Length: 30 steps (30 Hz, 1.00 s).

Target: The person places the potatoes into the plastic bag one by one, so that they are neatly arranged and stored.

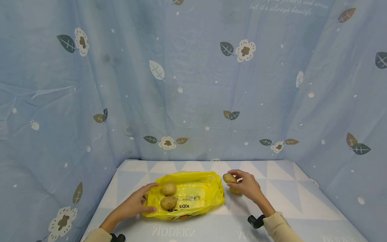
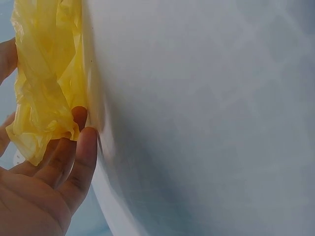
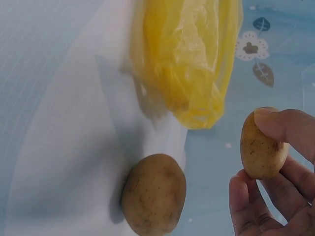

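An open yellow plastic bag (image 1: 208, 198) lies on the table with two potatoes, one farther back (image 1: 168, 189) and one nearer (image 1: 168, 203), inside its left part. My left hand (image 1: 131, 204) holds the bag's left end, thumb in front; in the left wrist view its fingers (image 2: 86, 147) curl against the crumpled yellow plastic (image 2: 44, 88). Right of the bag, my right hand (image 1: 248, 186) pinches a small potato (image 1: 228, 178) above the table. Another potato (image 1: 235, 191) lies just below it, partly hidden in the head view and plain in the right wrist view (image 3: 155, 194).
The table (image 1: 278, 195) has a white and pale blue triangle pattern, with its back edge against a blue curtain (image 1: 193, 101) printed with leaves and flowers. Curtain also hangs along both sides. A black device is on each wrist.
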### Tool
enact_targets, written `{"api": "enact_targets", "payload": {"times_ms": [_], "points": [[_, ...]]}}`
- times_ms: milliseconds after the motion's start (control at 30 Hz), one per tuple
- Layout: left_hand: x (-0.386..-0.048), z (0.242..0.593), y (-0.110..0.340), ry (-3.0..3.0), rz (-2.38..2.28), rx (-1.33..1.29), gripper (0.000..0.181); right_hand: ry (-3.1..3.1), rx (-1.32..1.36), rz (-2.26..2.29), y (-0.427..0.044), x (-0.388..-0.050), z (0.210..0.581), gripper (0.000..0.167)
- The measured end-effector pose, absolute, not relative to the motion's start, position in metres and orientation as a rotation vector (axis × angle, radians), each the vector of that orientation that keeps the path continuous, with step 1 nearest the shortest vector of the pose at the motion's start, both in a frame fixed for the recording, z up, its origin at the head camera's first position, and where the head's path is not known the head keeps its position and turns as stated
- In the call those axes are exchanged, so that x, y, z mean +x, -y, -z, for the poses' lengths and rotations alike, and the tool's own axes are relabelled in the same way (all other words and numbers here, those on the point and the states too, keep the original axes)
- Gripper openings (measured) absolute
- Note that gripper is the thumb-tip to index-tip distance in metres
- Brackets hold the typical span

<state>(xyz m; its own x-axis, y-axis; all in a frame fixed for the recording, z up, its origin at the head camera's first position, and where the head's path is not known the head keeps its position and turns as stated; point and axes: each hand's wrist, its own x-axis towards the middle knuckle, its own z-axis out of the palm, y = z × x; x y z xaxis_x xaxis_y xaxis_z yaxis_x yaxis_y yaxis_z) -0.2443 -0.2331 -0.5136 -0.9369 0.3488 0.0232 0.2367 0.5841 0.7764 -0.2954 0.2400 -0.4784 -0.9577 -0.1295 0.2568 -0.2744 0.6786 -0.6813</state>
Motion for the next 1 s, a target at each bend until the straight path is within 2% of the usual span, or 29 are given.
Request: {"api": "enact_targets", "payload": {"times_ms": [1000], "points": [[-0.243,0.513,0.231,-2.679,-1.286,0.465,0.087,2.663,0.638,-1.205,-0.190,-0.300,0.491,0.040]]}}
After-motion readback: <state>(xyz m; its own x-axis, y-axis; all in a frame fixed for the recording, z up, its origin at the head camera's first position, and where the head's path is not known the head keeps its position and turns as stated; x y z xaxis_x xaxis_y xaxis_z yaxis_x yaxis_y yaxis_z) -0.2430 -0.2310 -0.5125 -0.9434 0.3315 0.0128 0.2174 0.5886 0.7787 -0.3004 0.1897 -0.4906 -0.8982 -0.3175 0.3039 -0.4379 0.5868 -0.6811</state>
